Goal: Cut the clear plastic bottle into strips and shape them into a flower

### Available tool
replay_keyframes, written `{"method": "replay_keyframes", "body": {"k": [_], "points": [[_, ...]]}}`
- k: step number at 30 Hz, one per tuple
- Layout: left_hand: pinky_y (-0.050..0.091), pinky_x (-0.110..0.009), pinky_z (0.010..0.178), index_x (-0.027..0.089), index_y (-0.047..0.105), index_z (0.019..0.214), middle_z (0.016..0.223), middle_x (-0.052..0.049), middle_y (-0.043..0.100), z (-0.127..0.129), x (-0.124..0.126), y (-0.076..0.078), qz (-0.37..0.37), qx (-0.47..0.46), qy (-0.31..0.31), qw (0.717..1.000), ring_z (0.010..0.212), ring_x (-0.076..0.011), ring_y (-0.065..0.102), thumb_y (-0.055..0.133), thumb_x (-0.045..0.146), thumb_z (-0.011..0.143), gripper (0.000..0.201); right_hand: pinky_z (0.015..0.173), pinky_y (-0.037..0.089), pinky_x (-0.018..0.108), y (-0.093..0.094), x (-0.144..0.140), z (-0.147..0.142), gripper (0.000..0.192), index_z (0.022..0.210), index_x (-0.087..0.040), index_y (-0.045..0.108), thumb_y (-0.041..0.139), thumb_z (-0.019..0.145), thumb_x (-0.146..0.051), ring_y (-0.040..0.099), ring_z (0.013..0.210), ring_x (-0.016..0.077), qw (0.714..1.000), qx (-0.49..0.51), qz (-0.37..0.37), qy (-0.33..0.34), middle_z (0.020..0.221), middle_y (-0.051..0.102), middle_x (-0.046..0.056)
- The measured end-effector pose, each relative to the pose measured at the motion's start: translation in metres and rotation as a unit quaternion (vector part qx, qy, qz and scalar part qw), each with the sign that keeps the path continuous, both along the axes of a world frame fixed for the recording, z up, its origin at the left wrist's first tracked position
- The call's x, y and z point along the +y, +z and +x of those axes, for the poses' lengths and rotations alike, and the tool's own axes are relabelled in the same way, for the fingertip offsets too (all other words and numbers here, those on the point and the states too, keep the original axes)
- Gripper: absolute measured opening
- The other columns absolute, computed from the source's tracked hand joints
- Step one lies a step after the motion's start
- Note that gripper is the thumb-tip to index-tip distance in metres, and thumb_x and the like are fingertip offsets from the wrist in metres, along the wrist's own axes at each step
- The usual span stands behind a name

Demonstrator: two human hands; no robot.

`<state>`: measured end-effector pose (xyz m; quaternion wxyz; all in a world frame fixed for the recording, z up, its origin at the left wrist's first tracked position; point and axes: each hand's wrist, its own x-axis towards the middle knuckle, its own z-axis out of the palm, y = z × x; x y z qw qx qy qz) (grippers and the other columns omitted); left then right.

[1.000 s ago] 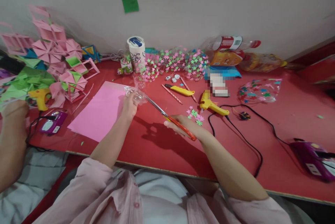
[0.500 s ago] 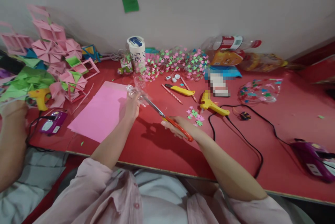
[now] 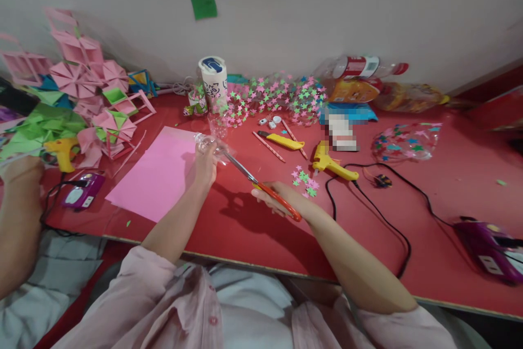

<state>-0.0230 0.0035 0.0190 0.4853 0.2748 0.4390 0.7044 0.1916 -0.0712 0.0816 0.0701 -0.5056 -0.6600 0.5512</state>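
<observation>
My left hand [image 3: 204,166] grips a clear plastic bottle piece [image 3: 212,145] above the red table [image 3: 253,229]. Red-handled scissors [image 3: 265,188] are in my right hand [image 3: 281,199], and their blades point up-left into the plastic piece. A pink paper sheet [image 3: 157,172] lies flat just left of my left hand. Loose pink and green paper stars [image 3: 304,179] are scattered beside my right hand.
A yellow glue gun [image 3: 332,165] with a black cord, a yellow utility knife [image 3: 281,141] and a white cup [image 3: 214,82] lie behind my hands. Folded pink and green paper shapes [image 3: 81,104] pile up at the left. Another person's arm [image 3: 18,213] is at the left edge.
My left hand and the plastic piece shifted slightly right and down; the scissors moved a little closer to me along the plastic.
</observation>
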Motion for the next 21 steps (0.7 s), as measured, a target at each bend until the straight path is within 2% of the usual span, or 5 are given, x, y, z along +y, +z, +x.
{"method": "replay_keyframes", "body": {"k": [4,11,21], "points": [[0.055,-0.033,0.078,0.025,0.052,0.093,0.088,0.000,0.064,0.001,-0.001,0.002,-0.002,0.007,-0.001,1.000,0.081,-0.0153,0.067,0.066,0.025,0.075,0.023,0.046,0.038,0.024,0.003,0.000,-0.001,0.060,0.072,-0.020,0.051,0.055,0.071,-0.080,0.041,0.038,0.0082,1.000,0.005,-0.003,-0.010,0.047,0.039,-0.009],[0.055,-0.033,0.072,0.024,0.051,0.092,0.077,0.002,0.060,0.006,-0.006,0.011,0.015,-0.004,-0.018,1.000,0.077,-0.0162,0.067,0.068,0.026,0.073,0.025,0.048,0.038,0.024,0.007,-0.001,-0.002,0.060,0.072,-0.020,0.052,0.056,0.071,-0.080,0.042,0.038,0.0083,1.000,0.004,-0.003,-0.005,0.047,0.039,-0.009],[0.057,-0.032,0.077,0.022,0.053,0.090,0.079,0.003,0.063,0.007,-0.007,0.012,0.029,-0.047,-0.014,0.998,0.072,-0.0137,0.067,0.072,0.022,0.071,0.026,0.045,0.036,0.023,0.002,0.000,-0.001,0.057,0.071,-0.020,0.052,0.058,0.071,-0.077,0.042,0.038,0.0082,1.000,0.008,-0.003,-0.015,0.047,0.041,-0.009]]}}
